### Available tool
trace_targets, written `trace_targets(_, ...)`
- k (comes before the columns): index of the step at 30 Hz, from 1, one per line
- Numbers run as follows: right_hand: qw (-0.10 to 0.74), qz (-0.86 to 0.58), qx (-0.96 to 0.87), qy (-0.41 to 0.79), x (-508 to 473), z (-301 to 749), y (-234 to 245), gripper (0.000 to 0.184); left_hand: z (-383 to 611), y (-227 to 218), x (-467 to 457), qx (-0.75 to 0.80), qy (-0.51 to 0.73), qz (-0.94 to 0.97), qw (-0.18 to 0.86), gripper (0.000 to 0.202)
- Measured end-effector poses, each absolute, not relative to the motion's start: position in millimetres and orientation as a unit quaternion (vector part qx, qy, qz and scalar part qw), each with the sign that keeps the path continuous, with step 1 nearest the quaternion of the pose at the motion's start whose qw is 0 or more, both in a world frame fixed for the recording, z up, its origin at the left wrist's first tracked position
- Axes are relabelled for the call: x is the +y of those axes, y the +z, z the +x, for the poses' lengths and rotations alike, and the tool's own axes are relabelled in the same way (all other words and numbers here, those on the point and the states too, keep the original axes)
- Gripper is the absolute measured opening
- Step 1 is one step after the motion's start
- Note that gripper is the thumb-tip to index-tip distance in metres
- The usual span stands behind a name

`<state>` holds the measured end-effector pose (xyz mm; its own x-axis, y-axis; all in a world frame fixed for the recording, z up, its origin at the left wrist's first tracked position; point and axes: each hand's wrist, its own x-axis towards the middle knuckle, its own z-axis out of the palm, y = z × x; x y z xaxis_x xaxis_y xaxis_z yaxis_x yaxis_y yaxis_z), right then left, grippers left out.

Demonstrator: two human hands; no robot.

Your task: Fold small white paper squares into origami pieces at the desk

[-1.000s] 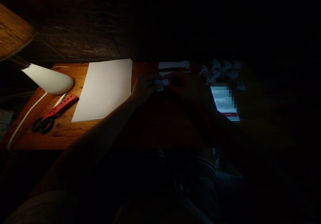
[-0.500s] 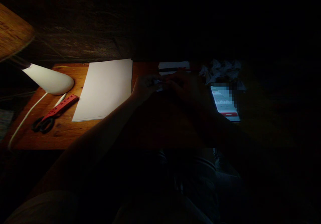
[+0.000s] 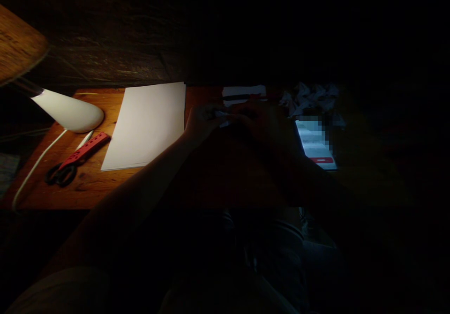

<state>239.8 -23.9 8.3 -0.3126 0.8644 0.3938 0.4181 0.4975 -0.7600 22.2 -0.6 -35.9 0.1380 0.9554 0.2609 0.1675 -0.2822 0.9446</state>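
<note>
My left hand (image 3: pixel 203 118) and my right hand (image 3: pixel 250 115) meet over the middle of the dim wooden table. Between their closed fingers is a small piece of white paper (image 3: pixel 222 114), mostly covered; its folds are too dark to make out. Just beyond the hands lies a stack of cut paper pieces (image 3: pixel 242 90) with a dark, thin object across it. Several folded white paper shapes (image 3: pixel 311 97) are heaped at the back right, past my right hand.
Large white sheets (image 3: pixel 147 126) lie left of my hands. Further left are a white lamp (image 3: pixel 70 110) with its cord, and scissors with black handles (image 3: pixel 63 174) and a red sheath (image 3: pixel 86 150). A lit phone (image 3: pixel 314 143) rests on the right. The table's front edge (image 3: pixel 63 208) runs below.
My fingers have shifted slightly around the paper piece, and a little more of it shows. Both arms stay in nearly the same place.
</note>
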Motion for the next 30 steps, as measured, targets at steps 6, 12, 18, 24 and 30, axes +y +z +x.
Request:
trace_targets(6, 0.405, -0.42, -0.763, 0.278, -28.8, 240.5, 13.9, 0.013, 22.4, -36.8, 1.1, 0.435, 0.484, 0.639, 0.41, 0.025)
trace_targets(12, 0.415, -0.431, -0.741, 0.305, -27.5, 239.5, 10.2, 0.01, 22.2, -35.0, -0.6, 0.444, 0.47, 0.649, 0.401, 0.022)
trace_targets(18, 0.416, -0.422, -0.739, 0.32, -25.8, 241.3, 9.5, 0.014, 23.2, -35.2, -0.7, 0.441, 0.492, 0.627, 0.412, 0.026)
trace_targets(24, 0.412, -0.419, -0.748, 0.309, -25.2, 240.4, 8.6, 0.015, 22.9, -37.9, 0.3, 0.441, 0.489, 0.628, 0.413, 0.023)
trace_targets(30, 0.404, -0.422, -0.758, 0.291, -24.9, 240.6, 8.6, 0.006, 22.9, -36.6, 0.9, 0.44, 0.459, 0.659, 0.401, 0.02)
